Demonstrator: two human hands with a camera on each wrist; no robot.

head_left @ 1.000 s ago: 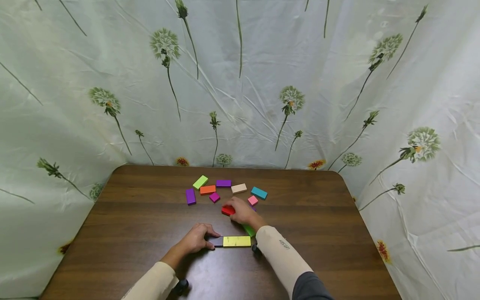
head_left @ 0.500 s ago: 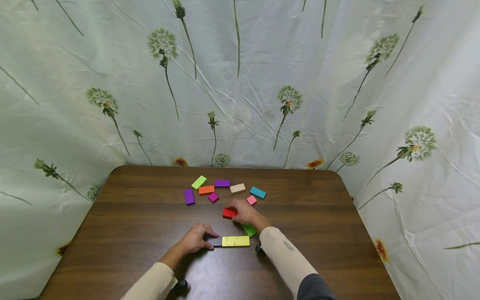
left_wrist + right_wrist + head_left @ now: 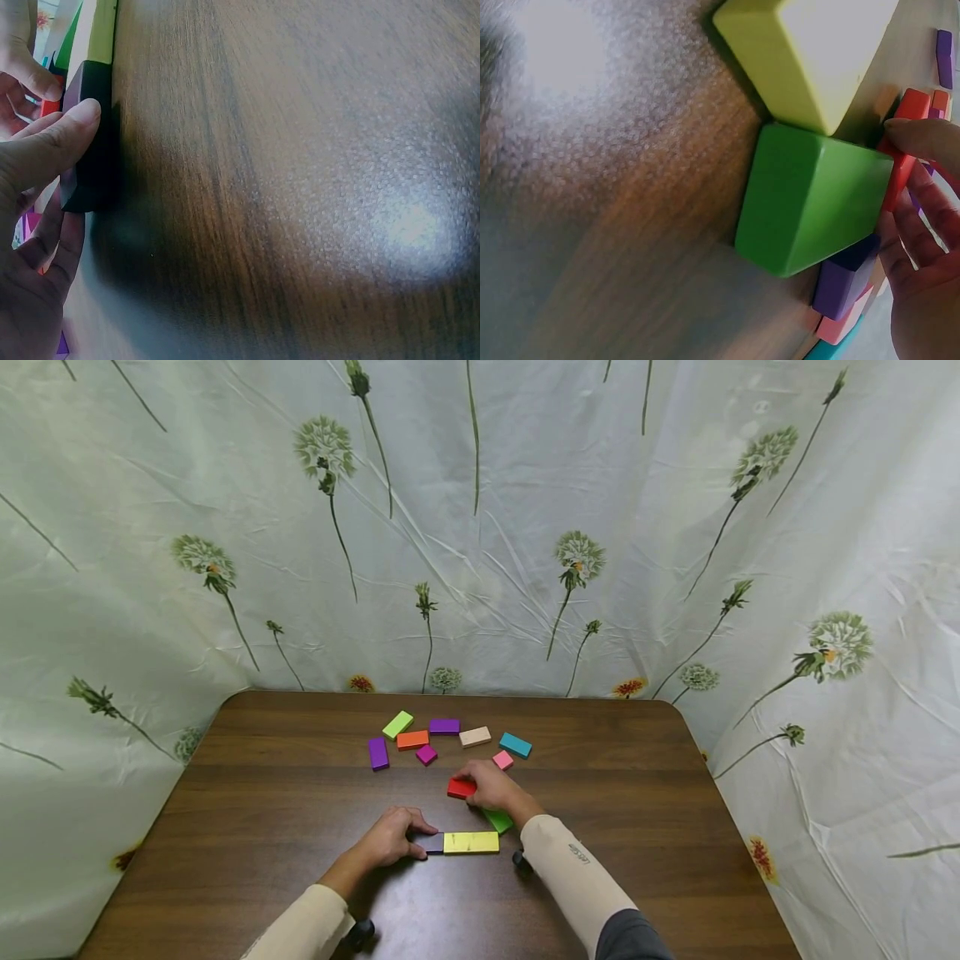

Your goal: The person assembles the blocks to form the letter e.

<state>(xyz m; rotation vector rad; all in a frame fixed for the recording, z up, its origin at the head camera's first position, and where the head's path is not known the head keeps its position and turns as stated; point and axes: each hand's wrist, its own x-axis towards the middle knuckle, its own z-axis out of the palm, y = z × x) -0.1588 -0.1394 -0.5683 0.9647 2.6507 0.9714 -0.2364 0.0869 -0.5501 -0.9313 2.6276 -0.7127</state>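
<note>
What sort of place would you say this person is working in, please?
Probably a screened-off indoor work corner, though the room beyond is hidden. Pale flower-printed cloth hangs behind and on both sides of a wood-grain table, and colored blocks lie on it.

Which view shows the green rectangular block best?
The right wrist view: the green rectangular block sits central, large and nearly unobstructed. The head view shows it small, partly behind the right hand; the left wrist view shows only a sliver beyond the yellow rectangular block.
</note>
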